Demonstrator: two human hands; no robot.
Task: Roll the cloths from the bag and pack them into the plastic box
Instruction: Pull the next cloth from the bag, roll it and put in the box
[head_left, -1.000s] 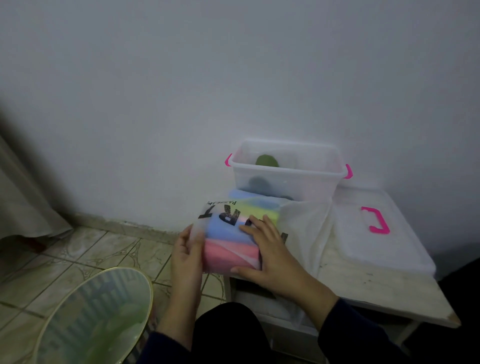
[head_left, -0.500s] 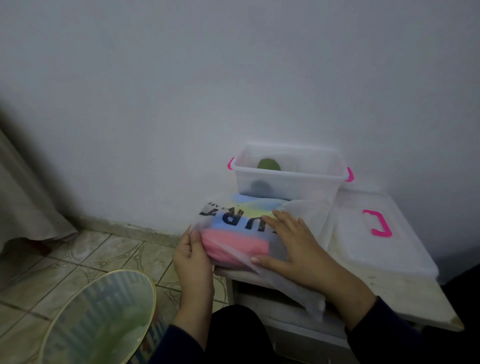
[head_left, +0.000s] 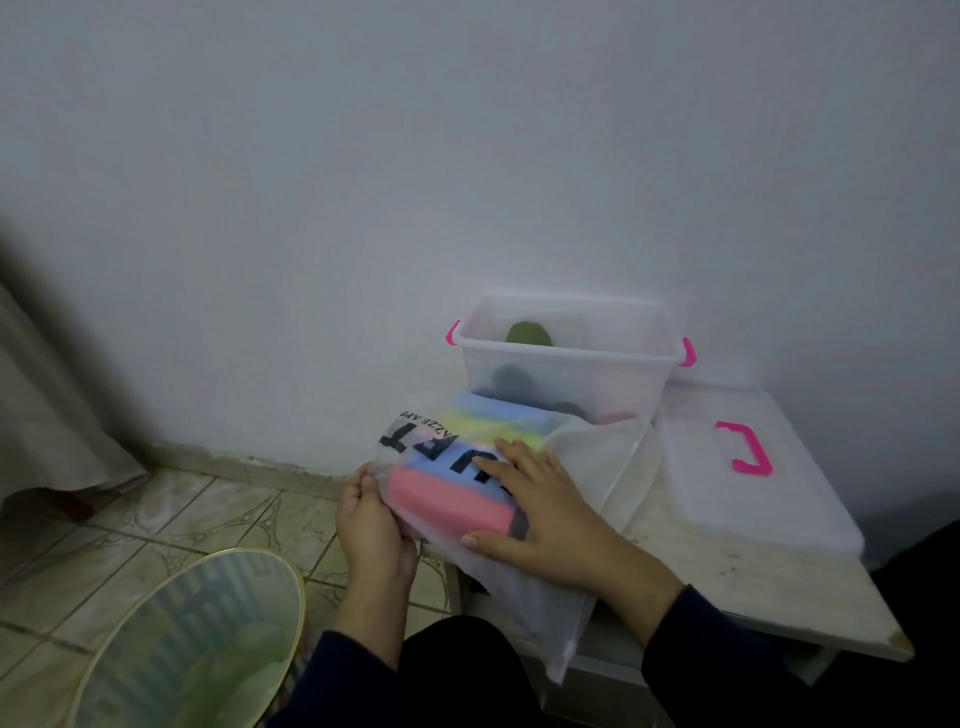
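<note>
Upside down, black letters "UPT" mark the bag (head_left: 431, 452), left hand (head_left: 371, 525) pinching it, right hand (head_left: 550, 514) flat on top.

The translucent white bag (head_left: 587, 467) carries black lettering over pink, blue and yellow cloths (head_left: 457, 493). The clear plastic box (head_left: 566, 374) has pink handles.

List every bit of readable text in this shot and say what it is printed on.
"AZZE APP": small black print, seen upside down, on the translucent bag; cut off at both ends.
"UPT": large black letters, upside down, on the same bag; the right hand covers the rest.
No other text shows.
</note>
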